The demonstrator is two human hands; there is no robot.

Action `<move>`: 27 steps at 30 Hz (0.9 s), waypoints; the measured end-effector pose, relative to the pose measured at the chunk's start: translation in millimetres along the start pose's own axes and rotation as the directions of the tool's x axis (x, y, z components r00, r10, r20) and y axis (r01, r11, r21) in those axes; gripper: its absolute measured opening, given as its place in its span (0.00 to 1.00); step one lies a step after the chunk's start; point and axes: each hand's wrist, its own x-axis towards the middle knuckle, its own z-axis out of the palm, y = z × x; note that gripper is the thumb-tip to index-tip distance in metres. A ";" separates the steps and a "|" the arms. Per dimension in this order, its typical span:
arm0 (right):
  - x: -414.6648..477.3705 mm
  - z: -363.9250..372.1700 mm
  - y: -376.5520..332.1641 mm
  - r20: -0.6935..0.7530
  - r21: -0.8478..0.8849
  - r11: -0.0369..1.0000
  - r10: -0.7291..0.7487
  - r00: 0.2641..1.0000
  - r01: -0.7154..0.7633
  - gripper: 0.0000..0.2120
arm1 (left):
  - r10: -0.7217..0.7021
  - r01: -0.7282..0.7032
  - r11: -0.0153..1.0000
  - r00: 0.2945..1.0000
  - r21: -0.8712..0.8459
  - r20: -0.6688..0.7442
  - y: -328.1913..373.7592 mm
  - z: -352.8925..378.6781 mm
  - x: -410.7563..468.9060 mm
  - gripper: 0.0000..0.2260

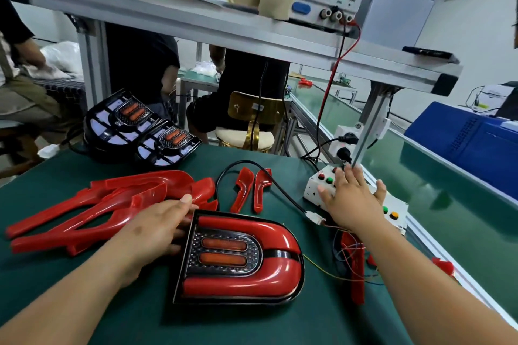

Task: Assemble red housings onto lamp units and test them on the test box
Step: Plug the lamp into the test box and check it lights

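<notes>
Test box half under right hand

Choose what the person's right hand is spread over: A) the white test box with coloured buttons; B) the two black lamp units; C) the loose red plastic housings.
A: the right hand, fingers straight and spread, covers the white test box with coloured buttons; the left hand grips the red-housed lamp unit.

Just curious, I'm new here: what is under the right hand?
The white test box lies under the right hand, fingers spread flat. Red and green buttons show beside it; orange and green buttons by the wrist. Whatever the palm covers is hidden.
</notes>
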 end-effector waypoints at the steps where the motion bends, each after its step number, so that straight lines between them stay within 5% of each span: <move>1: -4.5 -0.9 -2.0 -0.083 0.027 0.999 -0.018 0.996 0.020 0.30 | 0.042 -0.040 0.998 0.998 0.040 -0.038 3.5 -5.4 0.6 0.14; 3: -15.4 -1.5 -7.2 -0.150 -0.028 0.996 -0.084 0.985 0.081 0.22 | 0.128 -0.112 0.986 0.982 0.121 -0.139 15.7 -15.4 4.9 0.11; 7: -30.4 0.3 -15.1 0.120 -0.149 0.983 -0.089 0.989 0.107 0.23 | 0.332 -0.293 0.910 0.939 0.293 -0.093 58.3 -12.6 17.8 0.06; 12: -31.9 -8.8 -14.2 0.024 0.096 0.991 -0.096 0.995 0.094 0.08 | 0.482 -0.547 0.447 0.814 0.708 0.324 113.7 48.6 39.8 0.12; 16: -46.2 -27.3 -10.3 -0.174 0.296 0.922 -0.206 0.963 0.250 0.10 | 0.348 -0.679 0.150 0.717 0.719 0.604 119.0 114.0 56.2 0.21; 20: -61.5 -30.5 1.4 -0.318 0.338 0.876 -0.239 0.918 0.345 0.09 | 0.304 -0.689 -0.104 0.665 0.717 0.682 113.6 142.8 64.0 0.19; 24: -69.2 -24.0 6.3 -0.370 0.335 0.858 -0.259 0.892 0.388 0.14 | 0.328 -0.745 -0.168 0.575 0.645 0.750 112.0 141.5 66.7 0.13; 27: -67.3 -19.7 8.5 -0.372 0.327 0.875 -0.227 0.900 0.356 0.20 | 0.314 -0.791 -0.035 0.571 0.610 0.758 112.8 130.9 68.3 0.11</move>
